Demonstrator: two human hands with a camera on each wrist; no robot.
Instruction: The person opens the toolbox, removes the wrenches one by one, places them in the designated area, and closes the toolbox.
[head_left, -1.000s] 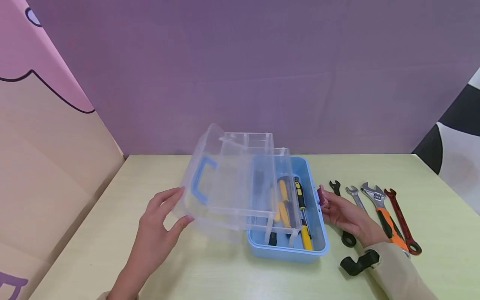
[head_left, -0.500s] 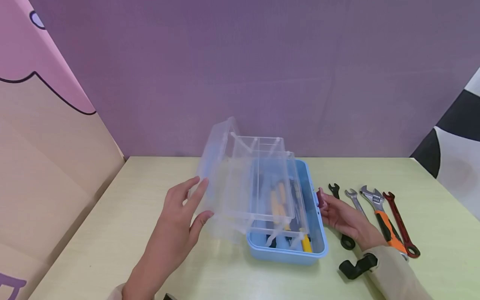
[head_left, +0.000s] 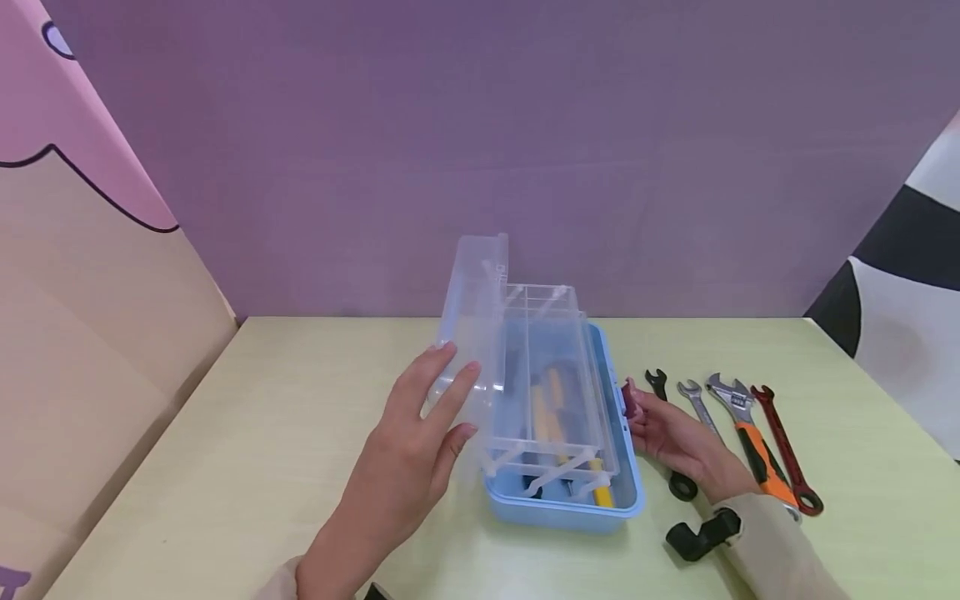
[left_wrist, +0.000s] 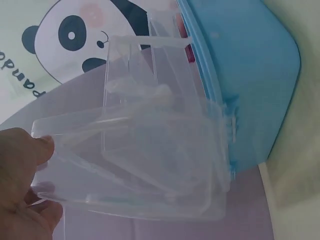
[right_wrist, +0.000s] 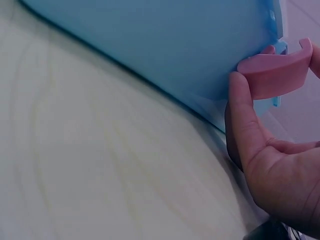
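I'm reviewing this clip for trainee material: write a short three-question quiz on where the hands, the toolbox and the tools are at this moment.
1. True or false: the clear lid lies flat and closed on the blue toolbox.
2. What does the right hand touch? A) the orange-handled wrench B) the pink latch C) a screwdriver
3. How many wrenches lie on the table, to the right of the box?

Key
1. False: it stands raised, with the left hand on it.
2. B: the pink latch on the box's side.
3. Four, including the orange-handled wrench.
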